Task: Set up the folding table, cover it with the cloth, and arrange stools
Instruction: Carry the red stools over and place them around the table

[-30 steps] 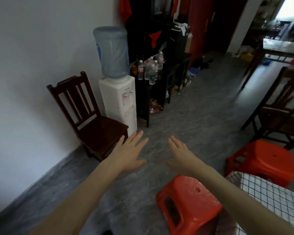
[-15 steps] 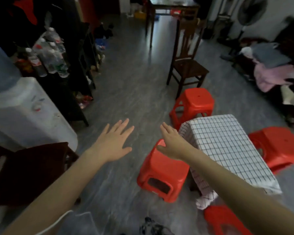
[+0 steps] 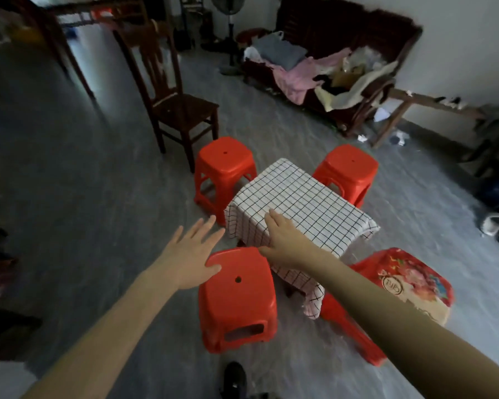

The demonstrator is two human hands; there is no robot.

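Note:
A low folding table stands mid-floor under a white cloth with a black grid point(image 3: 306, 203); the cloth hangs over its sides. Red plastic stools stand around it: one at the near left point(image 3: 239, 300), one at the far left point(image 3: 224, 165), one at the far right point(image 3: 349, 168). A fourth red stool with a flowered top point(image 3: 409, 283) is at the near right. My left hand point(image 3: 190, 254) is spread flat, fingers straight, over the near left stool's left edge. My right hand point(image 3: 283, 240) is stretched out flat above the cloth's near left corner. Neither holds anything.
A dark wooden chair point(image 3: 173, 102) stands behind the far left stool. A wooden bench piled with clothes point(image 3: 314, 67) runs along the right wall, with a fan point(image 3: 228, 12) behind it. Shoes point(image 3: 496, 226) lie at the right. Grey floor spreads to the left.
My view has swung right from the wall and water dispenser to the covered table. Both hands stay spread and empty, now over the near stool and the cloth's corner.

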